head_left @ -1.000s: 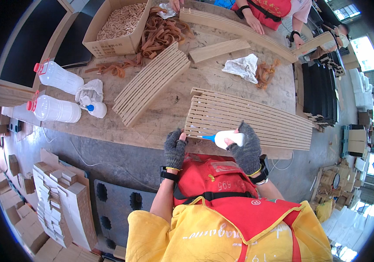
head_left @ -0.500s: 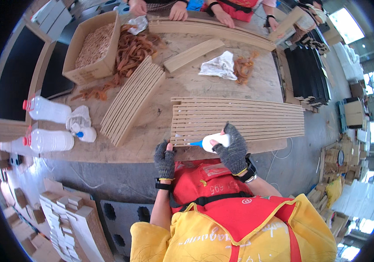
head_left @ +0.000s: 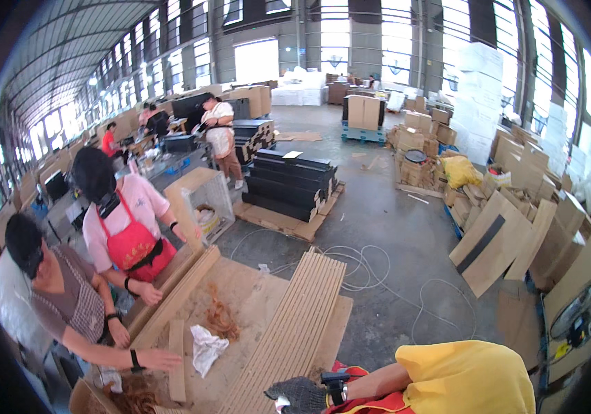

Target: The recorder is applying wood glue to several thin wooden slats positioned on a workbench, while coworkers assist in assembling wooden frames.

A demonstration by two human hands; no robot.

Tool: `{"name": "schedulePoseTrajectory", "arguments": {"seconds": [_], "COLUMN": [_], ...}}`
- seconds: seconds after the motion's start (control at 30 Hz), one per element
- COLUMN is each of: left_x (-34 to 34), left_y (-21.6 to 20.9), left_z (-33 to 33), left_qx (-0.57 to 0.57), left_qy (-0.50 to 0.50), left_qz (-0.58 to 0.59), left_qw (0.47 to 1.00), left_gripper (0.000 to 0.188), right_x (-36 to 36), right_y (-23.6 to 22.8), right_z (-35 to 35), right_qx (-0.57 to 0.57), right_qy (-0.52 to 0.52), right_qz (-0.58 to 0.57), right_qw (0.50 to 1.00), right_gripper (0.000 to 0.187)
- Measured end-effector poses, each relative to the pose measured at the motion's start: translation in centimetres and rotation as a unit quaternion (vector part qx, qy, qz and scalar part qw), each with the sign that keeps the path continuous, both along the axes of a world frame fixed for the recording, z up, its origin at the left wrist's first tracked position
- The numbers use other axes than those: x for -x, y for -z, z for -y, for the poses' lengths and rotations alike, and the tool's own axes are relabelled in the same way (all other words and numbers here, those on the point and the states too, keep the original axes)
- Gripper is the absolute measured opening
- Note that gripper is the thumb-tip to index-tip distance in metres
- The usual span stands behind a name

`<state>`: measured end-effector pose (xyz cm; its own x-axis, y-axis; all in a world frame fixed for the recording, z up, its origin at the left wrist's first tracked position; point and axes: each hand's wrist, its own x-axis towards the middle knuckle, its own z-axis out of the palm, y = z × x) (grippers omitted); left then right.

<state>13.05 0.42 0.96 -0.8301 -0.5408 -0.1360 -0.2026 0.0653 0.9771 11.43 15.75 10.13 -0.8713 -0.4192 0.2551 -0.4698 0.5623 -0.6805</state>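
Note:
My right hand [head_left: 302, 395], in a dark grey fingerless glove with a black band at the wrist, is at the lower edge of the view. Its fingers are closed round a white squeeze bottle [head_left: 282, 404], of which only a small part shows. Beside it, a row of light wooden slats [head_left: 294, 314] lies side by side on the workbench [head_left: 243, 276]. My left hand is outside the picture.
Two co-workers stand across the bench, hands at long boards [head_left: 178, 293]. A white cloth [head_left: 207, 348] and brown shavings [head_left: 221, 317] lie on the bench. Beyond are stacked black boards [head_left: 288, 183], a looped hose [head_left: 368, 265], cardboard piles [head_left: 447, 165] and a fan [head_left: 580, 314].
The view has swung up and to the right, bringing the hall into sight. My left hand has left the picture; my right hand, still with the bottle, now shows at the lower edge.

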Motion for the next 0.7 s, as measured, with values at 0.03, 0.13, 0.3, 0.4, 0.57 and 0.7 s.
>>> {"name": "schedulePoseTrajectory", "arguments": {"seconds": [0.03, 0.13, 0.3, 0.4, 0.57, 0.7], "left_x": [0.8, 2.7, 5.2, 6.2, 8.3, 9.8], "left_y": [-0.5, -1.9, -2.5, -2.7, -2.6, -2.4], "left_z": [-0.5, -2.4, -5.0, -6.6, -10.1, -12.8], "left_qx": [0.005, 0.012, 0.015, 0.013, 0.009, 0.001], "left_qy": [0.01, 0.047, 0.092, 0.108, 0.135, 0.151], "left_qz": [0.0, 0.002, 0.016, 0.018, 0.032, 0.046], "left_qw": [1.0, 0.999, 0.996, 0.994, 0.99, 0.987], "left_gripper": [0.037, 0.038, 0.039, 0.04, 0.041, 0.042], "right_x": [0.5, 1.1, 3.1, 5.3, 8.0, 10.1], "right_y": [-1.9, -1.2, -1.6, -0.7, -1.7, -1.8], "right_z": [-0.6, -2.2, -5.1, -7.5, -11.8, -15.6], "right_qx": [-0.008, 0.042, -0.023, 0.015, -0.003, 0.008], "right_qy": [-0.01, 0.013, 0.048, 0.048, 0.045, 0.042], "right_qz": [0.014, -0.063, -0.017, 0.115, 0.124, 0.103], "right_qw": [1.0, 0.997, 0.998, 0.992, 0.991, 0.994], "right_gripper": [0.062, 0.065, 0.074, 0.059, 0.061, 0.058]}}
